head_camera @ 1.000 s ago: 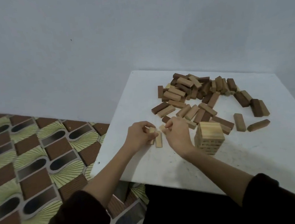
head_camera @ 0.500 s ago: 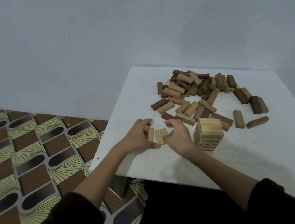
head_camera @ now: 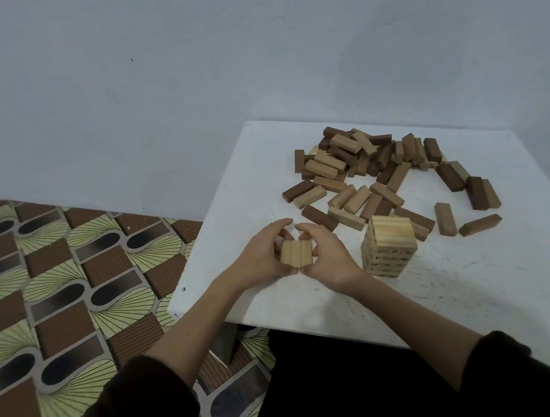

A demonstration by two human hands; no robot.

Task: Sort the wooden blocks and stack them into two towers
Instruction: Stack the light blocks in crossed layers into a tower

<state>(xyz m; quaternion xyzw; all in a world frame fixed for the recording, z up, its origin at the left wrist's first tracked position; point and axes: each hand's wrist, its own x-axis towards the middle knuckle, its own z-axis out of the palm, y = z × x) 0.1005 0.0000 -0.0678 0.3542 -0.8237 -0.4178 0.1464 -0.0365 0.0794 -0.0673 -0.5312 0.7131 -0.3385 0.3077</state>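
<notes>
Left hand [head_camera: 258, 258]: fingers curled, thumb and fingertips clamping the left side of three blocks [head_camera: 296, 253].
Right hand [head_camera: 328, 257]: curled the same way, squeezing the right side; the thumbs almost meet at the near end.
Three blocks: pale, side by side, packed into one flat row between both hands, near the table's left front corner; can't tell whether they touch it.
Tower [head_camera: 389, 246]: pale, upright, just right of the right hand.
Pile [head_camera: 365, 170]: loose dark and pale blocks, scattered behind.
Table [head_camera: 482, 294]: white, scuffed.
Floor [head_camera: 69, 283]: patterned, on the left.
</notes>
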